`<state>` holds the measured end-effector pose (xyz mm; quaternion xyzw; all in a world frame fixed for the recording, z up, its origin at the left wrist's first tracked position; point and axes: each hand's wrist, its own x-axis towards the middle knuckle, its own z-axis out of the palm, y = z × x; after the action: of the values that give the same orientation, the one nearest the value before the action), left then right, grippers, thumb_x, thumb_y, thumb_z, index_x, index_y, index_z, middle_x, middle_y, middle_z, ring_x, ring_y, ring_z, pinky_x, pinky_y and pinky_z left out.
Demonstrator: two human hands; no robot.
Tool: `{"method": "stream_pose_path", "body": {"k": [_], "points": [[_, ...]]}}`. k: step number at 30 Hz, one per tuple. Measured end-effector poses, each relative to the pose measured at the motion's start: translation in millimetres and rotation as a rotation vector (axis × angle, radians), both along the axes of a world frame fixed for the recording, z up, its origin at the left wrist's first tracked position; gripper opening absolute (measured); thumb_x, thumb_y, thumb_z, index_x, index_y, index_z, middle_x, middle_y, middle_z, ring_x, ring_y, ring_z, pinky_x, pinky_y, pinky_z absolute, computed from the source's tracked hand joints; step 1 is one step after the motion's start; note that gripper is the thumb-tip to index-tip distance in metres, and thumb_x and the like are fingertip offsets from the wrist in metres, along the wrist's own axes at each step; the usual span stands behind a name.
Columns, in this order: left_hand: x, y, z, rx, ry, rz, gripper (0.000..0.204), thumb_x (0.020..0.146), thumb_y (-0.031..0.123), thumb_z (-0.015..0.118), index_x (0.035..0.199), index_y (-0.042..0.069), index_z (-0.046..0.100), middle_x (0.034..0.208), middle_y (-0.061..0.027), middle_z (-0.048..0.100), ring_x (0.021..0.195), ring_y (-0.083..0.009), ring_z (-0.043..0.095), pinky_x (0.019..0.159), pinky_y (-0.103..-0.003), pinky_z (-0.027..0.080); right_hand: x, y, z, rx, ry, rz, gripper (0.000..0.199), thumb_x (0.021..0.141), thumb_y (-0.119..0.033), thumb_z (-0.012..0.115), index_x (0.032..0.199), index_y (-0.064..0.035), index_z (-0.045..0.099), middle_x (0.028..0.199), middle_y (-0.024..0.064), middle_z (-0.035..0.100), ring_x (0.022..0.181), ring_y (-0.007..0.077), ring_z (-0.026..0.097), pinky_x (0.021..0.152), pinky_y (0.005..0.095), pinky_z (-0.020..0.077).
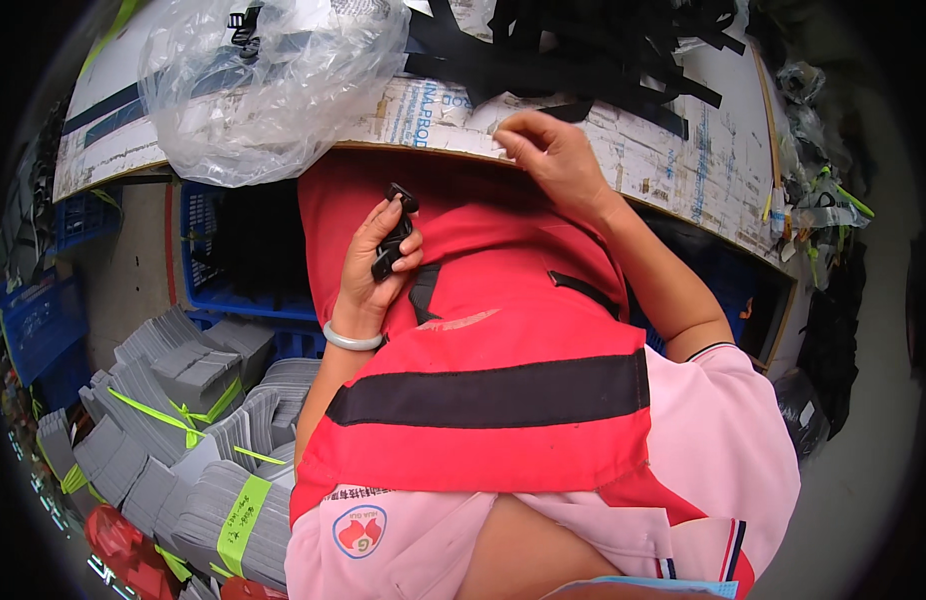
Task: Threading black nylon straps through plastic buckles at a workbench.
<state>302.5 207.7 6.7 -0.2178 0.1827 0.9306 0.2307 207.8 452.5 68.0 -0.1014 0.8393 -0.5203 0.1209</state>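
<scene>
My left hand [361, 268] is closed around several small black plastic buckles [389, 248], held over the red apron [473, 300] on my lap. One buckle sticks up past the thumb and another shows below the fingers. At the near edge of the table, my right hand [555, 160] has its thumb and fingertips drawn together in a pinch. Whether anything small is between them cannot be made out. Beyond that hand, black webbing straps [573, 50] lie in a tangled heap on the table [623, 150].
A clear plastic bag [273, 110] lies at the table's left, overhanging its edge, with black buckles [245, 35] by its top. Blue crates [238, 298] stand under the table. Stacked grey pieces [198, 370] tied with yellow-green strips fill the lower left. A dark bag [803, 410] sits at right.
</scene>
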Motion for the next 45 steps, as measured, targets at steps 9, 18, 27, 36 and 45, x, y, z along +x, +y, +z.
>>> {"method": "stream_pose_path", "body": {"k": [9,18,27,36,45], "points": [[-3,-5,-8,0.28,-0.123,0.023,0.015,0.097,0.015,0.055,0.108,0.006,0.06,0.1,-0.0094,0.062,0.061,-0.0152,0.048,0.045,-0.021,0.041,-76,-48,-10,0.612,0.918,0.107,0.028,0.082,-0.03,0.071,0.099,-0.0087,0.069,0.103,0.0057,0.063,0.102,0.0234,0.056,0.089,0.0359,0.0454],[2,-13,-14,0.255,-0.045,0.08,0.014,0.097,0.015,0.054,0.106,0.006,0.061,0.095,-0.0089,0.063,0.058,-0.013,0.046,0.042,-0.02,0.036,-97,-52,-23,0.668,0.834,0.177,0.017,0.079,-0.022,0.071,0.091,-0.0103,0.067,0.098,0.0024,0.062,0.099,0.0236,0.057,0.088,0.0357,0.0437],[-8,-1,13,-0.246,0.035,0.078,0.015,0.092,0.011,0.064,0.103,0.002,0.062,0.082,-0.0039,0.059,0.054,-0.0099,0.048,0.04,-0.02,0.035,-90,-54,-25,0.617,0.776,0.232,0.016,0.079,-0.02,0.071,0.09,-0.0109,0.063,0.091,0.0028,0.062,0.093,0.0243,0.058,0.083,0.0357,0.0437],[-13,0,29,-0.579,0.134,0.128,0.017,0.09,0.011,0.068,0.101,0.0,0.063,0.074,-0.0009,0.056,0.053,-0.0075,0.05,0.041,-0.019,0.035,-85,-52,-4,0.311,0.917,0.142,0.008,0.081,-0.012,0.072,0.084,-0.009,0.065,0.082,0.003,0.065,0.075,0.0204,0.062,0.067,0.0298,0.0498],[-12,4,24,-0.599,0.13,0.107,0.016,0.088,0.011,0.069,0.097,0.0,0.064,0.072,-0.0002,0.057,0.052,-0.0066,0.05,0.041,-0.019,0.035,-86,-48,-19,0.241,0.757,0.209,0.011,0.085,-0.011,0.069,0.094,-0.0061,0.064,0.081,0.0068,0.064,0.068,0.0197,0.06,0.063,0.0284,0.0489]]}}
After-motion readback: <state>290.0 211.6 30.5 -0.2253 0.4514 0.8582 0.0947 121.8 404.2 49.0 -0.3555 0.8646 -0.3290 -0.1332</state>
